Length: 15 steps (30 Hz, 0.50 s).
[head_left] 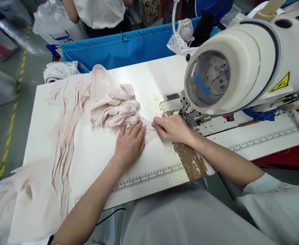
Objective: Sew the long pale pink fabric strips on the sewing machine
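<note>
Pale pink fabric (113, 105) lies bunched on the white table, and a thin strip of it runs right toward the sewing machine (220, 75). My left hand (130, 144) rests palm down at the lower edge of the bunch, fingers spread slightly on the cloth. Closed in a pinch, my right hand (172, 128) holds a small metal tool (153, 125) at the strip, just left of the machine's needle area. Most of the tool is hidden by the fingers. A long folded stack of the same fabric (64, 153) hangs over the table's left part.
The white table (93, 185) has a printed ruler (149, 177) along its front edge. Behind it hangs a blue cloth barrier (113, 51). A person in a white top (100, 13) stands beyond. Clear bins are at the left, and white yarn (61, 69) sits at the back left corner.
</note>
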### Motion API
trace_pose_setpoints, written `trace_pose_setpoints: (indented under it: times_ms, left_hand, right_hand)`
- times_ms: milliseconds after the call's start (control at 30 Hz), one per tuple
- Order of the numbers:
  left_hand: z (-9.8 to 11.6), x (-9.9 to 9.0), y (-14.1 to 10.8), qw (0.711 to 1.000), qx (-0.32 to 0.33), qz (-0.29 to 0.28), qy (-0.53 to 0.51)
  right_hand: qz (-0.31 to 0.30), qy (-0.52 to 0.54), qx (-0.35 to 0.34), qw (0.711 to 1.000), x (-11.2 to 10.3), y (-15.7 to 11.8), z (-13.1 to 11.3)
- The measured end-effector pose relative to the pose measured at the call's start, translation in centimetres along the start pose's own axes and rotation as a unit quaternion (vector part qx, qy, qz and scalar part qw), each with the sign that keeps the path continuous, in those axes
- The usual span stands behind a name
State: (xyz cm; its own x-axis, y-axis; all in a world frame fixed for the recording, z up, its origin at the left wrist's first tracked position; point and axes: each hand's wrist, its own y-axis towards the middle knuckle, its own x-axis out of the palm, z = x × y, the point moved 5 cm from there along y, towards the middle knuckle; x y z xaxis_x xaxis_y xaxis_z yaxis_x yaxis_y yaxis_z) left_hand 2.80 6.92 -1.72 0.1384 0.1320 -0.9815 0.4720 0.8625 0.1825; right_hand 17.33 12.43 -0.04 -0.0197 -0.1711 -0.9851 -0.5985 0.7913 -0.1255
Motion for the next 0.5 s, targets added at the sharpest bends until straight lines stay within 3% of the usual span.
trace_pose_setpoints:
  times_ms: [267, 500]
  left_hand:
    - [0.1, 0.3, -0.1, 1.0, -0.006, -0.014, -0.009]
    - [0.1, 0.3, -0.1, 1.0, -0.002, -0.017, -0.007]
  right_hand:
    - [0.088, 0.089, 0.01, 0.992, 0.1, 0.6, 0.0]
    - [0.064, 0.083, -0.011, 0.994, 0.5, 1.8, -0.9]
